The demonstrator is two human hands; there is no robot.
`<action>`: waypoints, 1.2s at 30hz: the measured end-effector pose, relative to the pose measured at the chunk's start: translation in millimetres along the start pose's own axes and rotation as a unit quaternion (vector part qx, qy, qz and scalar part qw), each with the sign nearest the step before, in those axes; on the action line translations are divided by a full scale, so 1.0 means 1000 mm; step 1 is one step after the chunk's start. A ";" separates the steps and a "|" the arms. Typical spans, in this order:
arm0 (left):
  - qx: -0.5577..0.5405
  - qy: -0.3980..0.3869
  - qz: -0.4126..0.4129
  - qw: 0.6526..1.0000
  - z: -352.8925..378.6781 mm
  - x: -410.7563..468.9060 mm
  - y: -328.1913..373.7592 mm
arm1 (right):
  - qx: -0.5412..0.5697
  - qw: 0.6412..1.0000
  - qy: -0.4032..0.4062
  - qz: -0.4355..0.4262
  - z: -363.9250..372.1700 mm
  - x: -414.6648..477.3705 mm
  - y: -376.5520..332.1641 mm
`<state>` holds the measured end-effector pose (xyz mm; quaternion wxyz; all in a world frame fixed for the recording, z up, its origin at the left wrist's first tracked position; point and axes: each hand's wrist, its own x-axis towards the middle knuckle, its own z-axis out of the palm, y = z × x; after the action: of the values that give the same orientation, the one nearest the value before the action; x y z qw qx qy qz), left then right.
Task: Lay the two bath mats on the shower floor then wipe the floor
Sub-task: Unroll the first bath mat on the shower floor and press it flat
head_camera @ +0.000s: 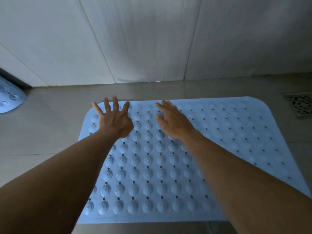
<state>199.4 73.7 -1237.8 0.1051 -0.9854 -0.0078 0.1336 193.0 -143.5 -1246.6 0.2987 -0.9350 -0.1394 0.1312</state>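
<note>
So far, about a third seems done: on the shower floor (50,132) one blue mat (219,132) lies flat, while the second mat (10,97), well left of it, is not yet laid, and no wiping shows. Near that mat's far edge the left hand (114,119) and right hand (172,122) press down, each grip spread, holding nothing. One drain (300,105) sits just right of the mat.

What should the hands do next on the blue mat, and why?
Probably press down and smooth the mat flat. The left hand and right hand are spread open over its far edge, and it already lies on the floor. The second mat sits at the left.
</note>
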 end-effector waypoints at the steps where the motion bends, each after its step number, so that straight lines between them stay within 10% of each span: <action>1: -0.014 0.025 0.015 0.999 -0.005 -0.003 0.017 | -0.022 1.000 0.012 0.002 -0.008 -0.008 0.011; 12: -0.148 0.070 0.168 0.972 -0.004 -0.006 0.217 | -0.282 0.938 0.022 0.199 -0.080 -0.062 0.169; 36: -0.134 0.057 0.130 0.981 0.000 -0.004 0.229 | -0.225 0.957 0.034 0.178 -0.082 -0.064 0.193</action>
<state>192.4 -150.6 -1285.1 -0.0458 -0.9891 0.1091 0.0874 195.8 -358.9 -1286.4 0.0564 -0.9916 0.0141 0.1153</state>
